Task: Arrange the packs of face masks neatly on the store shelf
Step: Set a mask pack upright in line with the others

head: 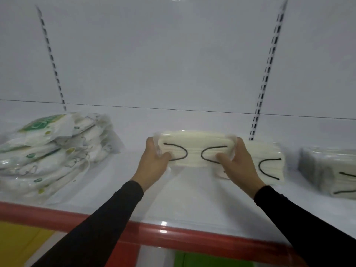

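Note:
A clear-wrapped pack of cream face masks with dark ear loops [194, 149] is held a little above the white shelf [192, 199], at the centre of the head view. My left hand [154, 162] grips its left end and my right hand [237, 164] grips its right end, thumbs on the front. Right behind my right hand lies a second cream pack [269, 162] on the shelf. Further right sits a third pack [331, 170], partly cut off by the frame edge.
A loose, slumped heap of white and green printed mask packs [52, 151] fills the shelf's left side. A red strip [173, 236] runs along the shelf's front edge. Two slotted uprights [267, 70] stand against the white back wall.

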{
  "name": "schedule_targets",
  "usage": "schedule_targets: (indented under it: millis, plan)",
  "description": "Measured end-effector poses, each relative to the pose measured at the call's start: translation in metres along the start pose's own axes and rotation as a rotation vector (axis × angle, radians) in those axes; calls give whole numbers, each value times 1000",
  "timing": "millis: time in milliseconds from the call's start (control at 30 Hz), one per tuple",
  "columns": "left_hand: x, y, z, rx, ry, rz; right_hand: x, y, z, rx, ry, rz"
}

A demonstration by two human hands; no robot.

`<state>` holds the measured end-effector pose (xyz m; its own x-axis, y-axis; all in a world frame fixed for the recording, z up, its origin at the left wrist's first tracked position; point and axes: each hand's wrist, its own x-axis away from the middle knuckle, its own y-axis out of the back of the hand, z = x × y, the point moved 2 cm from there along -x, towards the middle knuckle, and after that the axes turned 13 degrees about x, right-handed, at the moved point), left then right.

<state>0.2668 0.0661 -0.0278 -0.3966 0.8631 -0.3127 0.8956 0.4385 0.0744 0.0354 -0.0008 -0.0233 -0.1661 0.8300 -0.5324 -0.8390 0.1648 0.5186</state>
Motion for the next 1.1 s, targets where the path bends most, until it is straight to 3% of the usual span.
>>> schedule_targets:
  millis: [300,500,767,867,1100]
  plan:
    - [17,-129,1,-180,-155,265,29,103,-79,131,-182,-161]
    - [16,-149,17,-285,-96,234,29,112,-125,324,-278,39]
    - [15,-151,23,-353,-25,144,22,107,-133,465,-291,60]
    - [14,-150,23,-333,57,105,24,107,-131,436,-339,91]
    - [17,-165,20,-213,189,185,13,97,-130,270,-351,120]
